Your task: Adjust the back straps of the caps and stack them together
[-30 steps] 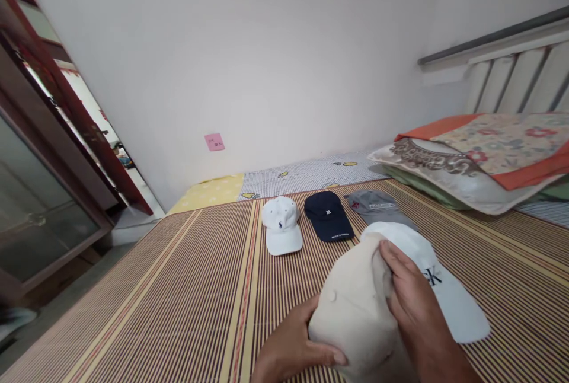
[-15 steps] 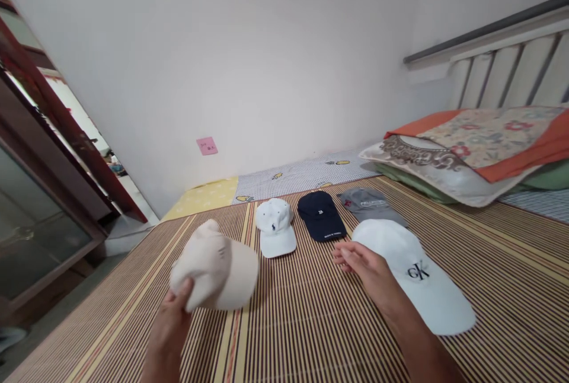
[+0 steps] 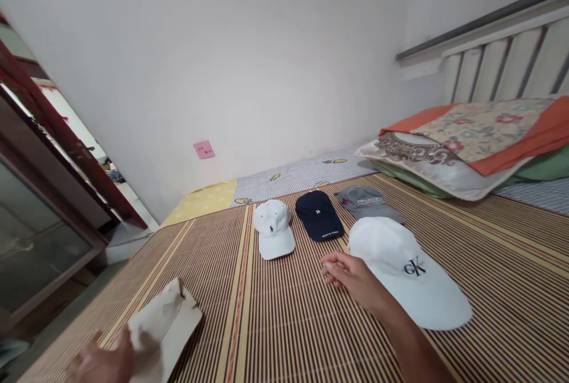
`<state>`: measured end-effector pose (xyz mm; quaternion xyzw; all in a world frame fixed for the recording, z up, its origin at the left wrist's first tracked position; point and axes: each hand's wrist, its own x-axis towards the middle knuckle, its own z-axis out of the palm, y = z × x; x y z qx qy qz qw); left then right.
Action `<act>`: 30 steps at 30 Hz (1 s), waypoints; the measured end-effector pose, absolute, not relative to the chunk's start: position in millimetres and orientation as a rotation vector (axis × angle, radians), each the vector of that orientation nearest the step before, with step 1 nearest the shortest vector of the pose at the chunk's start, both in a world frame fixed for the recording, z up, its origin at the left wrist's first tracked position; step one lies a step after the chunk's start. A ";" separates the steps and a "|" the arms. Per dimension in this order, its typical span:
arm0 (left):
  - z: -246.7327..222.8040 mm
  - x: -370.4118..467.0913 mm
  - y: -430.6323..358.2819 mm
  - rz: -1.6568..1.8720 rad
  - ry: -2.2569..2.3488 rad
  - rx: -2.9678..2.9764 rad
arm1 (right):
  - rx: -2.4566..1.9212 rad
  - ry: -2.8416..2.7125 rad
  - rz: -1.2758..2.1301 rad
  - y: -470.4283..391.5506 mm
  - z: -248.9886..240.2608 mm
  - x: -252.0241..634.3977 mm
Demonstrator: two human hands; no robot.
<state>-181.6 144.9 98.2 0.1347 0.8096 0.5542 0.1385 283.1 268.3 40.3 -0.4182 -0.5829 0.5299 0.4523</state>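
A beige cap point(image 3: 166, 326) lies at the lower left on the striped mat point(image 3: 271, 312), its brim toward the right. Beside its left end is my left hand point(image 3: 104, 362), fingers apart and somewhat blurred, holding nothing. My right hand point(image 3: 349, 276) hovers over the mat with loosely bent, parted fingers and holds nothing; it is just left of the large white CK cap point(image 3: 391, 258). Farther back rest a small white cap point(image 3: 273, 229), a navy cap point(image 3: 319, 216) and a grey cap point(image 3: 368, 203), partly behind the CK cap.
Pillows point(image 3: 444, 163) with a floral, orange-edged cover point(image 3: 493, 128) are stacked at the right by the white headboard point(image 3: 507, 69). A pink note point(image 3: 204, 149) is on the wall. Checked cloth point(image 3: 293, 175) runs along the wall, and a doorway stands at the left.
The beige cap has moved down and left from the air onto the mat, and my left hand has let go of it. My right hand has shifted slightly left and down.
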 end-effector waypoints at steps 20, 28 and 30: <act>-2.4 33.4 347.3 1.594 0.883 0.016 | -0.997 -1.329 1.413 281.5 22.5 277.6; -20.2 83.1 248.9 1.482 0.652 0.207 | -0.967 -0.994 1.404 296.7 0.3 271.0; -27.7 91.4 236.6 1.412 0.662 0.362 | -0.933 -0.963 1.354 297.3 0.7 271.3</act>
